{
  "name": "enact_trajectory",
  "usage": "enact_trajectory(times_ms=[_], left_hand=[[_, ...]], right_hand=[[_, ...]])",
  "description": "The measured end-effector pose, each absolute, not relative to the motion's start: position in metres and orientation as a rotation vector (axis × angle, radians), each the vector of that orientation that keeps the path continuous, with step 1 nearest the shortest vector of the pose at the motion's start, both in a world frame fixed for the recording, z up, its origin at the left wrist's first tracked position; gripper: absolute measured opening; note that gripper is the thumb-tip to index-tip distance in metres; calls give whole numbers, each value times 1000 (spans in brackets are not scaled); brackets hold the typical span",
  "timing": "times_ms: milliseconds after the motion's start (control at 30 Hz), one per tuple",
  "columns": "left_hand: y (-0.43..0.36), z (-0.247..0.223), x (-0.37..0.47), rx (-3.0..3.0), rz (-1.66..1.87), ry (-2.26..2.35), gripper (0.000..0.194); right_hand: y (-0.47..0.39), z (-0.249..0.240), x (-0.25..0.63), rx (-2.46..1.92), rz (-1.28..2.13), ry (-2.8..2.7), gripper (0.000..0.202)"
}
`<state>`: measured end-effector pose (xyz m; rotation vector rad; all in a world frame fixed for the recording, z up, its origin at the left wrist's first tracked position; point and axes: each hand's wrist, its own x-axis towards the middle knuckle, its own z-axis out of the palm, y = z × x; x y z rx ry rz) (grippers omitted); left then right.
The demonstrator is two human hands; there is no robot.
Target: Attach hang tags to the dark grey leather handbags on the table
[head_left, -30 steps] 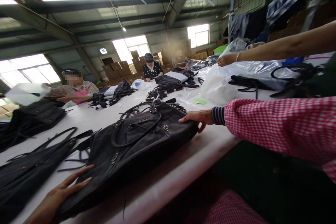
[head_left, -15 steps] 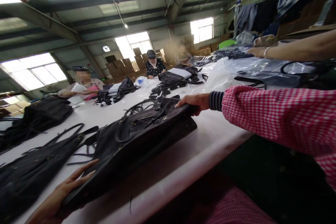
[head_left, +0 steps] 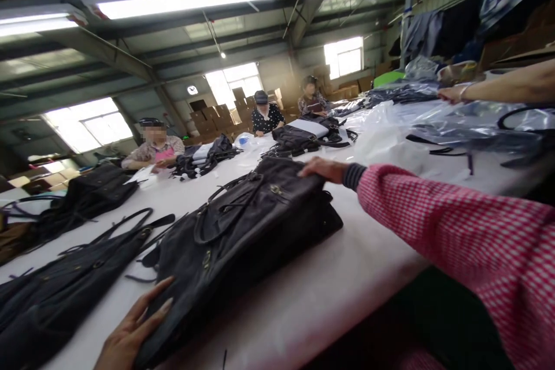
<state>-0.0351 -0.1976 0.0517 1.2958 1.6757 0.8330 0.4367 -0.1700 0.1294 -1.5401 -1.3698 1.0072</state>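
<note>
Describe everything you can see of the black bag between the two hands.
The black bag looks like soft, matte fabric, with a looped handle and brassy metal fittings. It slants over the pale table, its handle face turned upward and a broad, dark side toward the wearer. The left hand touches its near end; the right hand holds its far end.

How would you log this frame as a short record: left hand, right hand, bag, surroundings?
Left hand: fingers on the bag's near left end; grip unclear
Right hand: holding the bag's right end at its edge
Bag: black, looped handle, metal buckles, on a white table
Left side: second bag
Right side: clear plastic, another person's hand
</note>
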Motion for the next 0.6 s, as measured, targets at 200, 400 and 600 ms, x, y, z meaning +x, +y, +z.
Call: enact_trajectory(times_ms=[200, 400, 600], left_hand=[[-195, 85, -13, 1274, 822, 1668, 72], [-176, 168, 12, 1446, 767, 1571, 76], [-156, 194, 32, 2005, 1128, 1260, 57]], right_hand=[[-177, 63, 462, -1671, 1102, -1365, 19], [-179, 48, 457, -1678, 905, -1450, 29], [-188, 25, 465, -1650, 638, -1442, 40]])
